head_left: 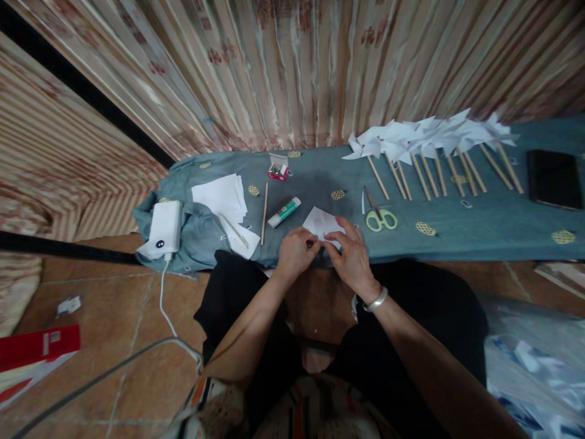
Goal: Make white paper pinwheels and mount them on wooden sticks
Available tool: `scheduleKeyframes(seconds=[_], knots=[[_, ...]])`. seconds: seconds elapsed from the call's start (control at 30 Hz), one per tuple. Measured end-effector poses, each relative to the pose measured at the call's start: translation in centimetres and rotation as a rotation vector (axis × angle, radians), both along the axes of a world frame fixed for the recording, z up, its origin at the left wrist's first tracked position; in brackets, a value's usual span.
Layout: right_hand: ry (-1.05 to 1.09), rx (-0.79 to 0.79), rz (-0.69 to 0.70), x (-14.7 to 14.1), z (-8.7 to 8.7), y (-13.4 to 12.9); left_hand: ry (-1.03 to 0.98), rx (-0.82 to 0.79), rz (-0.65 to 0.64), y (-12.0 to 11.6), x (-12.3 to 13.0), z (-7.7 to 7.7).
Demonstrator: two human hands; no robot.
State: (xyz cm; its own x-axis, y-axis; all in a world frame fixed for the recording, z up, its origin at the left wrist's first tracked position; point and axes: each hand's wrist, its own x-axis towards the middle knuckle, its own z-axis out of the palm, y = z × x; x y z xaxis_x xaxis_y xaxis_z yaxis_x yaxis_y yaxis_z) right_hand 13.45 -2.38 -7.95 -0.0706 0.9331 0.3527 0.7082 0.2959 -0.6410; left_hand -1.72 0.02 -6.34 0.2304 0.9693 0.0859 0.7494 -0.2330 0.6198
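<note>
A white piece of paper (319,221) lies at the front edge of the cloth-covered surface, between my hands. My left hand (297,249) is closed in a pinch at the paper's left side. My right hand (351,251) pinches the paper's near right part with thumb and fingers. Beyond my left hand lies a green and white glue stick (284,213). A thin wooden stick (264,213) is left of the glue. Green-handled scissors (381,219) rest to the right of my right hand. What my left fingertips hold is too small to make out.
Several paper pinwheels (423,135) on sticks lie at the back right, near a black phone-like device (554,178). White sheets (222,196), a knife-like tool (233,229) and a cabled white power bank (165,228) are at left. A small red box (277,171) holds metal pins.
</note>
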Motion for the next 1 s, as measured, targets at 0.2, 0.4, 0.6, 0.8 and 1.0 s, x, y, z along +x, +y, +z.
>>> scheduleKeyframes(seconds=[0.2,0.4,0.6,0.8,1.0], knots=[[-0.011,0.005,0.015,0.0,-0.2,-0.11,0.0,-0.026,-0.013,0.28,-0.03,0.31],[-0.115,0.013,0.051,-0.08,-0.21,-0.16,-0.008,-0.046,-0.029,0.47,-0.07,0.32],[-0.118,-0.016,0.053,-0.31,-0.08,-0.26,-0.01,-0.044,-0.015,0.44,-0.02,0.36],[-0.184,-0.023,0.044,-0.4,-0.03,-0.31,0.015,-0.06,-0.011,0.43,0.09,0.57],[-0.275,0.027,0.049,-0.54,-0.08,-0.48,0.039,-0.018,-0.002,-0.11,0.01,0.8]])
